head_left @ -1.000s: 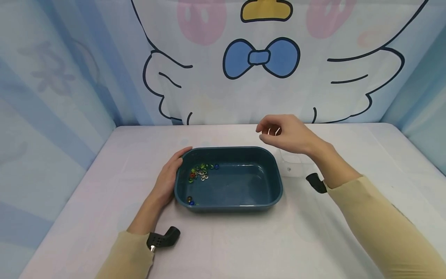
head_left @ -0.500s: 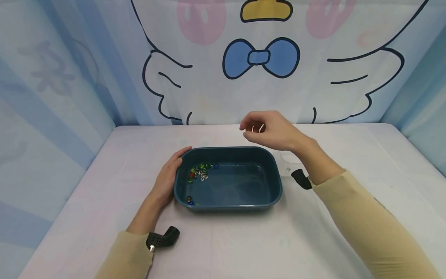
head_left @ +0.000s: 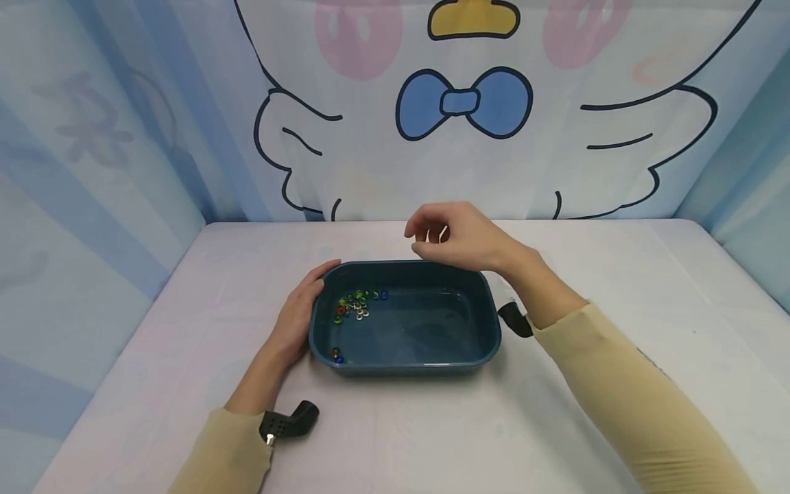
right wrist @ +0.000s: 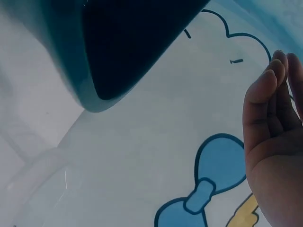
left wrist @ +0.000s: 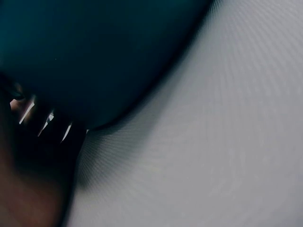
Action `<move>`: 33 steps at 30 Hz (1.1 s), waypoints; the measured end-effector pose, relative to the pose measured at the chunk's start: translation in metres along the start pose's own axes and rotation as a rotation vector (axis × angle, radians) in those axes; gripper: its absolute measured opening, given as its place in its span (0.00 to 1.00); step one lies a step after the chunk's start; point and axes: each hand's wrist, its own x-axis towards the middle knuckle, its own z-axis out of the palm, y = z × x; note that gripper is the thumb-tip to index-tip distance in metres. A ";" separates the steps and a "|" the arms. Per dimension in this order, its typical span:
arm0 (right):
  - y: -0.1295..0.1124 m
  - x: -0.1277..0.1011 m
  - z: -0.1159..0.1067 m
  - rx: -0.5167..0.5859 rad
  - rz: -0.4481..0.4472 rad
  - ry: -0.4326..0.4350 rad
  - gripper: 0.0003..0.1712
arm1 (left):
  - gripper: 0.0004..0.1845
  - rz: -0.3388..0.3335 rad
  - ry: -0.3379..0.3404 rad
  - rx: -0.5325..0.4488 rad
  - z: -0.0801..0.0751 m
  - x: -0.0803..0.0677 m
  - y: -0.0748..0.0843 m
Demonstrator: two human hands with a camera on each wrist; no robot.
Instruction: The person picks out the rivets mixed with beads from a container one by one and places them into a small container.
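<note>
A dark teal rectangular tray [head_left: 404, 369] stands on the table. Inside, at its left, several glass marbles [head_left: 358, 296] in green, blue and amber lie with a few small pale, shiny pieces [head_left: 361, 312]. Two more marbles [head_left: 337, 355] sit in the near left corner. My left hand [head_left: 296, 315] holds the tray's left end, the thumb at the rim and the fingers along the outer wall. Above the back rim hovers my right hand [head_left: 459, 237], loosely curled, thumb and index apart. Nothing shows between its fingers [right wrist: 262, 87] in the right wrist view.
A clear plastic container [head_left: 503, 288] stands right of the tray, mostly hidden by the right forearm. A white cloth covers the table [head_left: 648, 288]. A printed curtain [head_left: 463, 165] hangs at the back edge. Each wrist carries a black camera mount [head_left: 290, 420].
My right hand has moved left, from beyond the tray's right end to over its back rim. The left hand, the tray and the marbles stay put.
</note>
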 end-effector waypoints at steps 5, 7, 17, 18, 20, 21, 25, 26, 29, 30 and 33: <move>-0.004 0.006 0.005 -0.002 -0.027 -0.004 0.10 | 0.25 -0.006 0.010 0.009 -0.001 0.000 0.001; -0.005 0.009 0.008 -0.002 -0.036 -0.009 0.10 | 0.25 -0.008 0.015 0.015 -0.001 0.000 0.001; -0.008 0.018 0.026 0.044 -0.053 -0.063 0.11 | 0.25 0.001 0.002 0.016 -0.001 0.000 0.000; -0.008 0.019 0.028 0.046 -0.048 -0.074 0.11 | 0.25 -0.002 0.003 0.018 -0.001 0.000 0.000; -0.008 0.020 0.032 0.052 -0.037 -0.099 0.11 | 0.25 -0.004 0.003 0.021 0.000 0.000 0.000; -0.008 0.021 0.035 0.052 -0.032 -0.111 0.11 | 0.25 -0.006 0.003 0.022 0.000 0.000 0.000; -0.009 0.024 0.044 0.053 -0.021 -0.161 0.12 | 0.25 -0.012 0.002 0.020 0.000 0.001 0.000; -0.009 0.024 0.046 0.050 -0.019 -0.171 0.12 | 0.25 -0.015 0.002 0.020 0.000 0.001 0.000; -0.009 0.027 0.053 0.042 -0.017 -0.206 0.13 | 0.25 -0.019 0.004 0.022 0.000 0.001 0.000; -0.009 0.028 0.055 0.040 -0.015 -0.217 0.13 | 0.25 -0.019 0.005 0.022 0.000 0.001 0.000; -0.008 0.030 0.061 0.027 -0.010 -0.251 0.13 | 0.25 -0.018 0.005 0.023 0.000 0.001 0.000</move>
